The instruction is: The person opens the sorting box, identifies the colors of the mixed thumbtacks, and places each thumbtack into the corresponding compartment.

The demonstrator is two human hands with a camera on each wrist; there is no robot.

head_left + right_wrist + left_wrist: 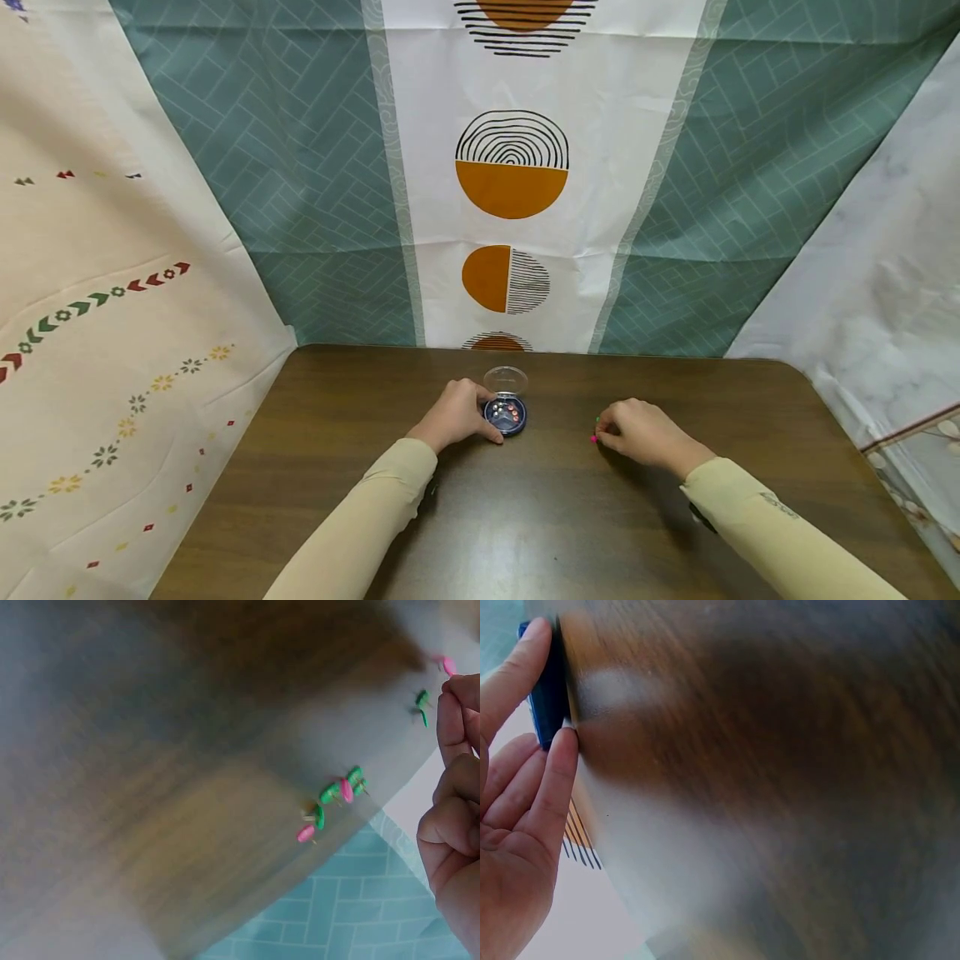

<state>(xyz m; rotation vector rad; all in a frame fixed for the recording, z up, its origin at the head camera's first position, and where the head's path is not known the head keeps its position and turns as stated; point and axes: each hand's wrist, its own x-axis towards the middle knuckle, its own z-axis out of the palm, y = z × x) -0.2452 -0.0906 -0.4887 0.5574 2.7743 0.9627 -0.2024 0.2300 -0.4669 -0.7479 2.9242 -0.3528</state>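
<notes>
My left hand (461, 412) holds a round dark blue case (504, 427) on the table, thumb and fingers around its side. Its clear lid (506, 380) stands open at the back. Several small reddish and pale pieces lie inside the case. In the left wrist view the fingers (555, 769) and thumb grip the blue edge. My right hand (637, 429) is low over the table with its fingers curled. Its thumb and fingertip pinch at a pink thumbtack (448, 666). Green thumbtacks (422, 698) lie close by, and the palm side is partly hidden.
More green and pink thumbtacks (346, 789) lie scattered on the wooden table (480, 517) beside the right hand. Patterned cloth (510, 300) hangs along the table's back edge, with pale cloths at both sides.
</notes>
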